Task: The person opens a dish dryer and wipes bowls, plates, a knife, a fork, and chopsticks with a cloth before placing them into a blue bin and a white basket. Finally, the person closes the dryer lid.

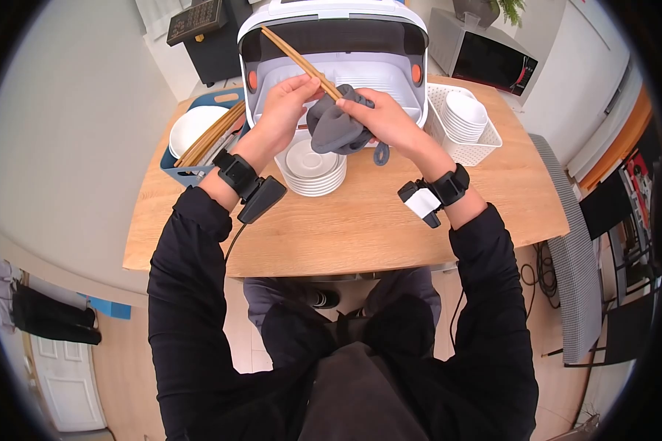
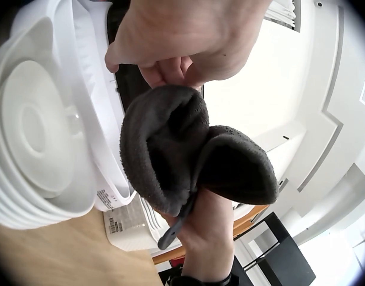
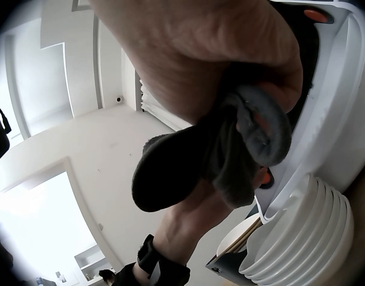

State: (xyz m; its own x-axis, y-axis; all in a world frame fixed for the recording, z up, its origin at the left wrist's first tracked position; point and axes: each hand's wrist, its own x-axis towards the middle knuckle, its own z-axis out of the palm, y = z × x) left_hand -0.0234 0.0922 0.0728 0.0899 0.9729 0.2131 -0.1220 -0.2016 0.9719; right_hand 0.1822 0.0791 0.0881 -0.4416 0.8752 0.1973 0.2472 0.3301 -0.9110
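My left hand (image 1: 283,106) pinches a pair of wooden chopsticks (image 1: 290,55) partway along, over the front of a white dish cabinet. The chopsticks slant up and left, their lower end running into a bunched dark grey cloth (image 1: 335,132). My right hand (image 1: 388,123) grips this cloth around that end, with the thumb on top. A small hanging loop (image 1: 381,153) dangles from the cloth. Seen in the left wrist view, the cloth (image 2: 164,137) hangs in open folds between both hands. The right wrist view shows the cloth (image 3: 170,170) below my right hand (image 3: 212,53).
Below the hands stands a stack of white dishes (image 1: 315,176). The white cabinet (image 1: 423,110) with its raised dark lid is behind. At left, a blue basket (image 1: 187,176) holds more chopsticks and white dishware; at right, a white basket (image 1: 485,151) holds stacked bowls. A microwave (image 1: 485,62) stands beyond.
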